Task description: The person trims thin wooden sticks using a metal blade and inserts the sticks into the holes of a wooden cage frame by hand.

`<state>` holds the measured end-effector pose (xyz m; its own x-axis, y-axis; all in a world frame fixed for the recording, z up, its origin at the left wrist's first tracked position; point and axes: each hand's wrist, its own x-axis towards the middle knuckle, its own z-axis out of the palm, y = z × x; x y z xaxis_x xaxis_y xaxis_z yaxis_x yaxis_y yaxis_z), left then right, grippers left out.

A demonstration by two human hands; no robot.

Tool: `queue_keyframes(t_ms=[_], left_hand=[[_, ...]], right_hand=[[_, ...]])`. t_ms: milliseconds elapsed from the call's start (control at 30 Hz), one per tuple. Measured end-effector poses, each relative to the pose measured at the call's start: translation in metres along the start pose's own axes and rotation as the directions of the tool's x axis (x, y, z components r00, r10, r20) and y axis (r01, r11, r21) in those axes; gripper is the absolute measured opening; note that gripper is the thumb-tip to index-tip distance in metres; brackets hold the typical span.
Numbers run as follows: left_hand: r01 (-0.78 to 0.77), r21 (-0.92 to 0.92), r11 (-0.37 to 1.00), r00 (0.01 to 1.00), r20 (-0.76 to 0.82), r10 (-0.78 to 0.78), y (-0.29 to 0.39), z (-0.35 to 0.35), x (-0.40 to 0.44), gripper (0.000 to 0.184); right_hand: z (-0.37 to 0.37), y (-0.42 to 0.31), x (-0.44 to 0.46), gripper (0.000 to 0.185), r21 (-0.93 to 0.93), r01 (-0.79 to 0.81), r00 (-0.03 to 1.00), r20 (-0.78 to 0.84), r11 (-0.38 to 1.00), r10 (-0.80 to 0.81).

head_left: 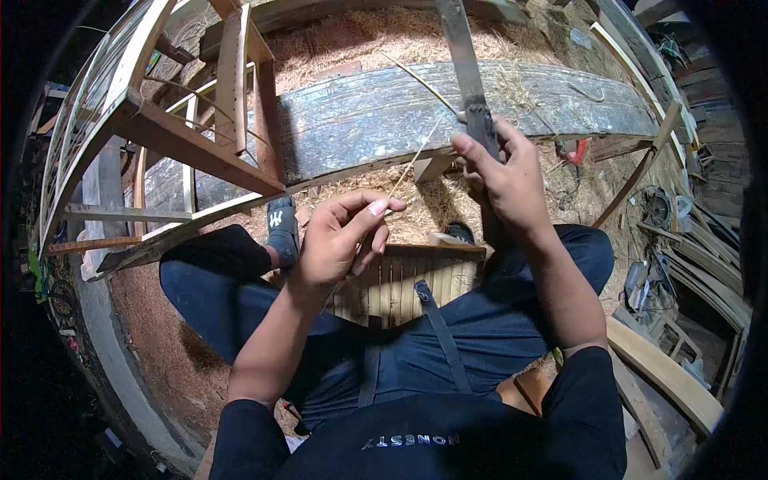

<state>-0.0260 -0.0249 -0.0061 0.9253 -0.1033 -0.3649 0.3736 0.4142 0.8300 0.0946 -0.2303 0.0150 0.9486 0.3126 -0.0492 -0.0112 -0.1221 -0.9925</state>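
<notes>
Here, a slender, pale strip [419,154] slanted away from the left hand [334,240] towards the right hand [508,178], pinched between the left's thumb and fingers. The right hand gripped the dark lower part of a long, flat blade [465,60], which reached over the worn plank [344,128].

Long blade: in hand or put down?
The long blade is in hand: the right hand grips its dark lower part, and bare metal sticks out past the fingers.
</notes>
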Motion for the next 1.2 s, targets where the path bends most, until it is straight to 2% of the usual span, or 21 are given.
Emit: queue_keyframes(t_ms=[33,167,200,433,500,533,633,767,833,967,1033,1167,1200], left_hand=[[0.000,0.026,1.000,1.000,0.003,0.000,0.002,0.001,0.000,0.026],[0.009,0.092,0.996,1.000,0.016,-0.011,0.009,0.006,-0.002,0.025],[0.006,0.100,0.995,1.000,0.018,-0.008,0.009,0.006,-0.002,0.024],[-0.009,0.097,0.995,0.999,0.048,0.004,0.007,0.001,-0.002,0.021],[-0.009,0.094,0.996,0.999,0.048,0.004,0.008,0.001,-0.003,0.021],[-0.009,0.091,0.996,0.999,0.048,0.004,0.008,0.001,-0.003,0.020],[-0.075,0.115,0.991,0.996,0.061,0.068,-0.002,-0.004,0.002,0.020],[-0.021,0.114,0.993,1.000,0.023,0.018,0.004,-0.002,0.000,0.019],[-0.015,0.143,0.990,1.000,0.008,0.014,0.007,0.000,-0.001,0.020],[0.002,0.120,0.993,1.000,0.014,-0.003,0.009,-0.001,-0.001,0.019],[-0.038,0.126,0.991,0.999,-0.008,0.040,0.007,-0.002,0.000,0.019],[-0.024,0.127,0.992,1.000,-0.012,0.026,0.008,-0.007,0.002,0.018],[-0.032,0.216,0.976,0.999,-0.001,0.033,0.008,-0.011,0.002,0.018]], right_hand=[[0.000,-0.006,0.000,0.037,0.168,-0.168,0.984,0.083,0.971,0.156],[0.000,-0.008,0.003,0.026,0.350,-0.279,0.952,0.223,0.894,0.210],[0.007,-0.009,0.003,0.024,0.398,-0.228,0.973,0.138,0.889,0.187],[0.006,-0.006,0.009,0.026,0.501,-0.241,0.970,0.119,0.831,0.210],[0.004,-0.007,0.008,0.030,0.496,-0.260,0.966,0.135,0.829,0.222],[0.004,-0.007,0.008,0.038,0.490,-0.279,0.960,0.151,0.826,0.235],[0.002,-0.005,0.008,0.039,0.502,-0.261,0.965,0.160,0.825,0.208],[0.004,-0.013,0.009,0.039,0.611,-0.281,0.959,0.147,0.740,0.243],[0.009,-0.013,0.008,0.029,0.536,-0.168,0.983,0.029,0.828,0.180],[0.002,-0.007,0.009,0.034,0.518,-0.169,0.985,0.063,0.839,0.160],[0.000,-0.006,0.012,0.033,0.499,-0.139,0.989,0.020,0.856,0.148],[-0.008,-0.004,0.018,0.034,0.531,-0.115,0.987,-0.037,0.840,0.159],[-0.011,-0.002,0.020,0.033,0.528,-0.093,0.987,-0.065,0.844,0.149]])
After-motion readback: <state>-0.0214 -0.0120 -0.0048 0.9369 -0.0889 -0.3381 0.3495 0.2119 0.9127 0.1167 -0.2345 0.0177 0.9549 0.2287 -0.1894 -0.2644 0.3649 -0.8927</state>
